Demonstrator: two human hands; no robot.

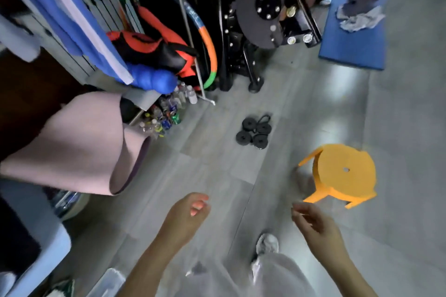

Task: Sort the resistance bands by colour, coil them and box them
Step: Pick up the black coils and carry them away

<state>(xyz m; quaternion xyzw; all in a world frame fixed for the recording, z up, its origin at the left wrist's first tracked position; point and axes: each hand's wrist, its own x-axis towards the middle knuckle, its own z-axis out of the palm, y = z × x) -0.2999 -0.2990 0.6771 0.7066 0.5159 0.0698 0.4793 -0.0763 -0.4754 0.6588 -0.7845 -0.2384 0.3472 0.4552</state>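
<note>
Grey floor (217,171) is stretching out ahead of me, and I am not making out any resistance band for certain. Likeliest, I judge, are the blue strips (55,5) hanging far left, their length slanting down toward a rolled blue bundle (154,78). My left hand (190,210), loosely curled and holding nothing, is lying nearer them; my right hand (311,219), equally slack and empty, is hovering near the orange stool (345,171).
</note>
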